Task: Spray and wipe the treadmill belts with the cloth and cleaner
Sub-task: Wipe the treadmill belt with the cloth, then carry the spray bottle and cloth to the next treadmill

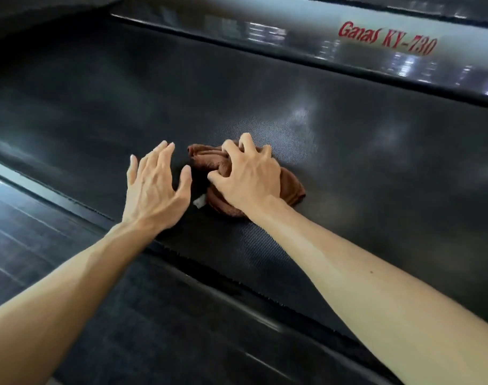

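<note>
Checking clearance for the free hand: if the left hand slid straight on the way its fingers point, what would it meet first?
Probably only bare treadmill belt; the left hand points up-right, passing just left of the brown cloth, with the far side rail beyond.

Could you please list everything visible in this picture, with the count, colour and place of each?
treadmill belt: one, black, textured, running across the middle of the view
cloth: one, brown, bunched up on the belt near the centre, under the right hand
white tag: one, at the cloth's near-left edge
far side rail: one, glossy dark, beyond the belt, with red lettering
near side rail: one, black, along the belt's near edge
floor: dark, at the lower left
left hand: one, fingers spread, over the belt beside the cloth
right hand: one, fingers curled, gripping the cloth
</note>
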